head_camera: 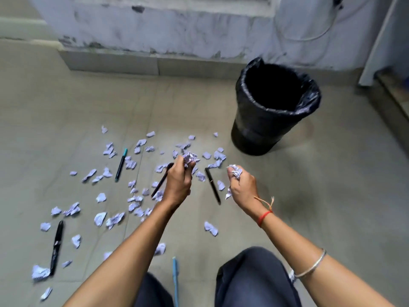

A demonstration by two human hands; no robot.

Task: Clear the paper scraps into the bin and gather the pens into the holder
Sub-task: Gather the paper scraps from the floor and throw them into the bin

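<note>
The bin (pixel 276 107) stands open ahead to your right; your left hand (pixel 178 181) and right hand (pixel 242 187) each clutch a wad of paper scraps (pixel 190 157); next, carry both over the rim; pens (pixel 120 165) wait on the floor, no holder in view.

Indoor room corner: tiled floor (pixel 88 96), scuffed painted wall (pixel 177 29), lined bin (pixel 274 107).

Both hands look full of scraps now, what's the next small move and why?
Probably carry both handfuls to the bin and drop them. The left hand and right hand are each closed on crumpled paper scraps, so neither can pick up more. The bin stands open just ahead to the right. Many scraps and pens remain on the floor.
</note>
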